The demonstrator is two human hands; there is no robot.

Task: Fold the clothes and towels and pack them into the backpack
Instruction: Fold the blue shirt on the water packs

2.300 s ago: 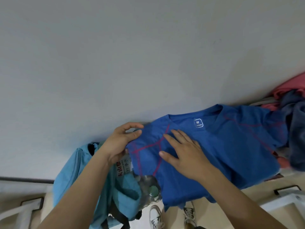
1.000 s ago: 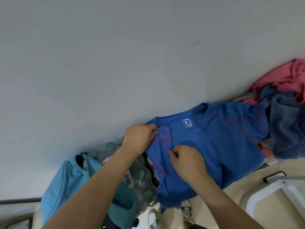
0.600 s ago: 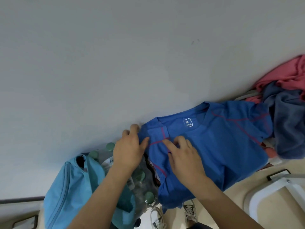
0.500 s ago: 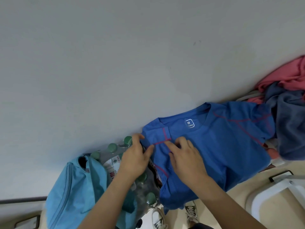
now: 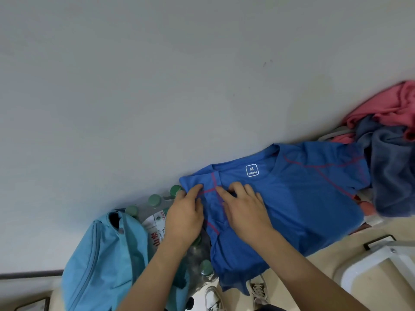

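Head view. The person is folding the shirt point(image 5: 303, 198), which is lying collar-up against the foot of the wall point(image 5: 157, 86), its near edge overlapping the bottles point(image 5: 155, 199) and its hem hanging towards the floor.

Change: a couple of seconds ago the sleeve point(image 5: 212, 195) was lying spread outwards, with the left hand point(image 5: 185, 218) gripping its edge; a second ago both hands were pinching it. Now the sleeve is lying turned in over the chest, red seams uppermost, and the pinch is giving way to pressing. Judged from this, the first side fold is being set; the far sleeve, beside the towel point(image 5: 397, 176), is not yet folded, and nothing is seen going into the backpack point(image 5: 101, 250), which is standing open just left of the bottles.

Fingers: those of the right hand point(image 5: 244, 212) are lying released and spread point(image 5: 235, 187), palm down, flattening the fold. The left hand is resting along the fold's outer edge, thumb on the cloth, fingers fairly straight; no grip is showing, though the tips at the edge are partly hidden.

Waiting: the towel and the pink garment point(image 5: 386, 108), heaped unfolded at the right
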